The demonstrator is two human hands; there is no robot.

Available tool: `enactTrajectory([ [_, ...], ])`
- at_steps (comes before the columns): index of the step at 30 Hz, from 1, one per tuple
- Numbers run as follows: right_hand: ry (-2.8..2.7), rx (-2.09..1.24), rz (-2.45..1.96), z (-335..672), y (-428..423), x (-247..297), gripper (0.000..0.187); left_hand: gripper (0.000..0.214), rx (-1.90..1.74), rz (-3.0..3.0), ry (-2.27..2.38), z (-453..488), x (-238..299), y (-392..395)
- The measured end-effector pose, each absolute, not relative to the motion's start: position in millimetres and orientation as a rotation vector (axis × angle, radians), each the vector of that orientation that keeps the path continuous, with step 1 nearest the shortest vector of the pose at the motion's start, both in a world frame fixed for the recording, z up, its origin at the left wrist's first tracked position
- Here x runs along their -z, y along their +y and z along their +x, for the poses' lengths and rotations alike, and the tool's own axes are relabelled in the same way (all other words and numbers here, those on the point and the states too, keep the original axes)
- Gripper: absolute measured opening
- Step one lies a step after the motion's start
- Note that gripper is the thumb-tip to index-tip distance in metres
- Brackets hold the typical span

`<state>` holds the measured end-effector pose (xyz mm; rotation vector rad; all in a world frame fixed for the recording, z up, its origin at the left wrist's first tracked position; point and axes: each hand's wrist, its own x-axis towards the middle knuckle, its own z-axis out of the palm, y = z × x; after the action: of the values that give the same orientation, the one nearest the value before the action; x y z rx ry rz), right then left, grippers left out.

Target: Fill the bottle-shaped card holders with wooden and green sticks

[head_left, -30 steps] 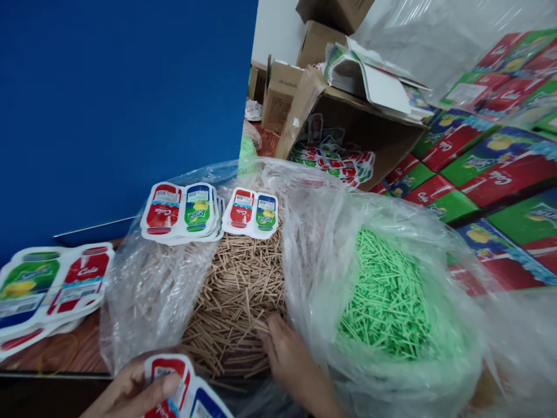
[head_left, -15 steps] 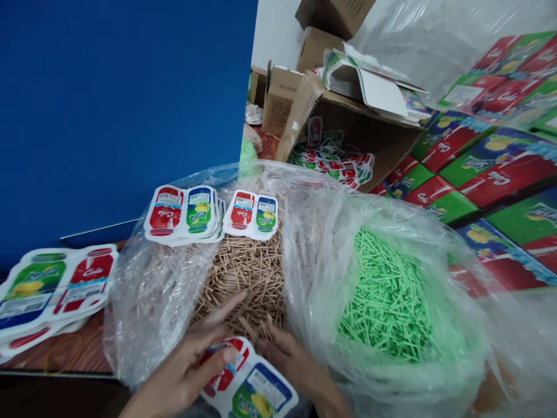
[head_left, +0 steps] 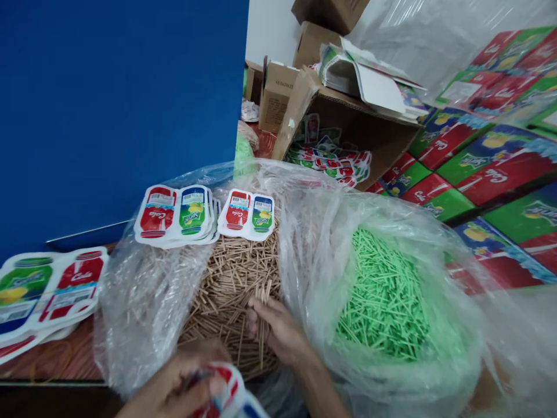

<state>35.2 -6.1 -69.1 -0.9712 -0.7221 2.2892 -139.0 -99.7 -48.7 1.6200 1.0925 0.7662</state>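
Right hand (head_left: 281, 334): higher than before; fingers pinch some brown sticks (head_left: 262, 292).
Left hand (head_left: 183, 377): lower now, fingers closed on a blurry card (head_left: 230, 396).
Brown sticks: upright by the stick pile (head_left: 237, 261); looks like the picking step.
Pinch: next move seems to need it tight.

Two hands (head_left: 278, 331), six to seven o'clock; two bags (head_left: 143, 307), seven and four; sticks (head_left: 239, 273) uncountable; two definite card stacks (head_left: 174, 216), towards nine; one card-filled carton (head_left: 383, 133), between one and two.
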Motion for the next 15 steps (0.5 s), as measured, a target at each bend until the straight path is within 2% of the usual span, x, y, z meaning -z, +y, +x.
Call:
enactTrajectory([
  [5,-0.542,-2.343,-0.879,20,-6,54,0.042,0.041,-0.587,1.79,0.951,-108,66,-110],
  [10,-0.591,-2.396,-0.807,18,-30,58,0.042,0.034,-0.531,1.55,1.251,-97,59,-101],
  [15,-1.093,-2.173,-0.819,28,-41,66,0.042,0.02,-0.575,1.38,1.351,-105,57,-109],
])
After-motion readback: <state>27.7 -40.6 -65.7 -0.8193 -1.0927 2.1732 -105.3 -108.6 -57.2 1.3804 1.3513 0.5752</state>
